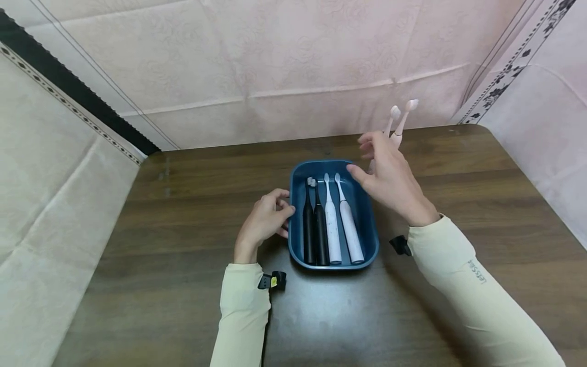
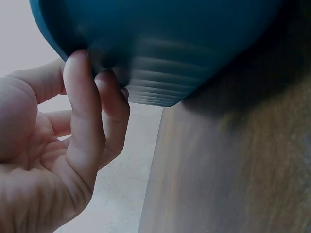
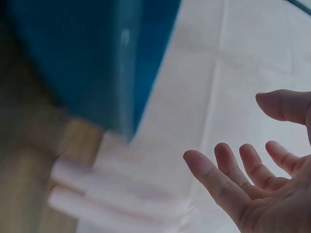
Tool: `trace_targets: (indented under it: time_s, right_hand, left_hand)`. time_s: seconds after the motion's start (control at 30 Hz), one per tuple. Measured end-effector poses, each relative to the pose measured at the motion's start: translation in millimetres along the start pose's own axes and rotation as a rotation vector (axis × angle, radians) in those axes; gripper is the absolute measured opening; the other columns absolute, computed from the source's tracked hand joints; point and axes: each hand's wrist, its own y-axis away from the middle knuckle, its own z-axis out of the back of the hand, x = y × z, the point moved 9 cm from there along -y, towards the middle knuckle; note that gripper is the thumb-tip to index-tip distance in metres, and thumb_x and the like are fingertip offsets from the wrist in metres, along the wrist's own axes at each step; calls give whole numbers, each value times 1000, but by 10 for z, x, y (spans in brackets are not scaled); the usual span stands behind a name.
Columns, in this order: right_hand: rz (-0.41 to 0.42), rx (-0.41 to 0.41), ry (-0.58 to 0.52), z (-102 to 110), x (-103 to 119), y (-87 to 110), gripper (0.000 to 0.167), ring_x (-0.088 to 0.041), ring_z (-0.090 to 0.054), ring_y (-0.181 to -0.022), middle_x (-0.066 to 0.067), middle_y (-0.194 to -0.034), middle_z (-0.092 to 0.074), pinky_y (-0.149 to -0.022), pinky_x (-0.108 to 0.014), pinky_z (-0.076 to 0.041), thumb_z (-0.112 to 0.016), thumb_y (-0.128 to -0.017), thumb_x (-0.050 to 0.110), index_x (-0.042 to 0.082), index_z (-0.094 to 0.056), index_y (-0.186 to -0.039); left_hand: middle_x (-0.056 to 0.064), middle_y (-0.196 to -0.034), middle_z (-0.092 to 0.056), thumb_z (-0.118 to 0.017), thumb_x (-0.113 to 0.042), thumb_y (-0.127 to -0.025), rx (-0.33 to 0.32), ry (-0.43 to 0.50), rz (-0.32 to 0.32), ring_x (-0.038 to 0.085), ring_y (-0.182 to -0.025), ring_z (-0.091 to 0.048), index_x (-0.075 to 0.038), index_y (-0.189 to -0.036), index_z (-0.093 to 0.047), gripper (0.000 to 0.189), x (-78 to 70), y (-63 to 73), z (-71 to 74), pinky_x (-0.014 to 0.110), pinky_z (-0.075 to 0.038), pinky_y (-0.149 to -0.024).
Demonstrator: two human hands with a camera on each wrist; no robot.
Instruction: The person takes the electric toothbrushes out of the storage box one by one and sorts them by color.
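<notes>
A blue plastic tray point(image 1: 370, 232) sits mid-table in the head view. Inside it lie two black electric toothbrushes point(image 1: 309, 224) on the left and two white electric toothbrushes point(image 1: 332, 229) on the right, heads pointing away from me. My left hand point(image 1: 268, 216) holds the tray's left edge, thumb at the rim and fingertips against the outer wall point(image 2: 160, 63). Over the tray's far right corner hovers my right hand point(image 1: 390, 176), fingers spread and nothing in them. Behind it stand two pale pink electric toothbrushes point(image 1: 399, 131), their lower parts mostly hidden by the hand.
The brown wooden tabletop point(image 1: 183, 244) runs around the tray on every side. A pale patterned cloth point(image 1: 275, 66) hangs beyond the back edge, and more cloth covers both sides. Each sleeve carries a small black wrist camera point(image 1: 400, 245).
</notes>
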Motion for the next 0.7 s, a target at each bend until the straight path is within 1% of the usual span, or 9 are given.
trace_targets:
  time_s: [0.1,0.23,0.43,0.57,0.7]
  right_hand:
    - [45,15,4,-51,187,-53,51,-34,-61,-112,-21,-126,-56,-90,-52,-55,-75,-91,9,-1,-48,-134]
    - [77,37,3,-123,345,-108,52,-31,-62,-111,-20,-126,-56,-89,-48,-57,-75,-91,11,0,-48,-134]
    - [86,70,17,-228,408,-145,50,-31,-63,-111,-20,-126,-57,-91,-48,-57,-75,-92,10,1,-49,-134]
    - [91,98,28,-304,425,-157,50,-31,-63,-111,-19,-127,-58,-89,-49,-57,-74,-92,11,1,-49,-135]
    - [103,124,17,-382,485,-181,50,-31,-62,-112,-18,-127,-57,-89,-49,-56,-73,-93,12,1,-49,-135]
  left_hand:
    - [17,-103,-58,-57,-8,-103,0,9,4,22,-63,-64,0,-144,-47,43,11,-1,6,33,-61,-58]
    - [17,-103,-58,-57,-8,-103,2,17,5,22,-62,-65,1,-144,-47,43,20,0,9,33,-61,-57]
    - [16,-101,-59,-57,-8,-103,8,9,-10,22,-60,-66,1,-144,-47,43,12,-9,-5,33,-61,-58]
    - [17,-101,-59,-57,-8,-103,13,10,-16,23,-60,-66,2,-144,-46,43,1,-17,-8,33,-61,-58]
    - [17,-103,-59,-57,-8,-103,14,13,-17,23,-61,-66,2,-144,-46,43,-3,-15,6,33,-61,-58]
